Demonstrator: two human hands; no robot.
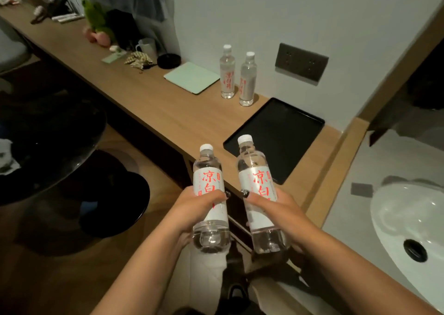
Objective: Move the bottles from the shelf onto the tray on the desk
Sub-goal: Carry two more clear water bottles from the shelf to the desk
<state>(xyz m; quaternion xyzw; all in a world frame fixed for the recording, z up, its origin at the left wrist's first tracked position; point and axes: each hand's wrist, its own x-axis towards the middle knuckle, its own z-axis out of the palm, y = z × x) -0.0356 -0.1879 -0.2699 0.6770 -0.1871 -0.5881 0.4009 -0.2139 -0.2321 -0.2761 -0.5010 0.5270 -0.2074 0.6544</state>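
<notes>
Left fingers: the left hand [192, 209] wrapped round the left bottle [210, 194], the thumb lying across its white label with the dark nail at the label's right edge; the other fingers curled out of sight behind it.
Right fingers: the right hand [278, 215] wrapped round the right bottle [260, 192] in the same way, thumb pointing left across the label.
Held bottles: both upright, white caps on, side by side and apart, in the air off the counter's front edge.
Tray [276, 134]: black, flat on the counter [149, 103] at its right end, just past the held bottles.
Standing bottles: a rear bottle [227, 72] and a nearer bottle [247, 79] stood upright near the counter's back edge, just left of the tray's far corner.
Pad [192, 77]: pale green, lay left of them.
</notes>
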